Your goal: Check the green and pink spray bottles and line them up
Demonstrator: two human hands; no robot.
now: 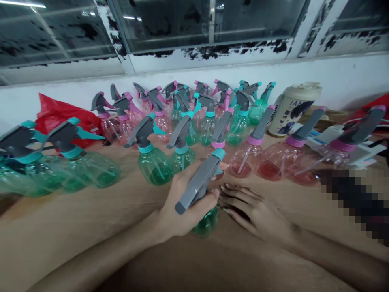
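Smooth tan tabletop (pixel 121 202); at its near middle, a rounded, clear plastic green bottle (pixel 206 223); left hand (pixel 176 217) gripping its upper part; right hand (pixel 258 211) beside it, fingers loosely spread, contact unclear; angular grey trigger head (pixel 199 182) on top.

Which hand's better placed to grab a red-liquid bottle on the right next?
Probably the right hand: it appears empty and is nearer the red-liquid bottles. The left hand is wrapped around a green bottle.
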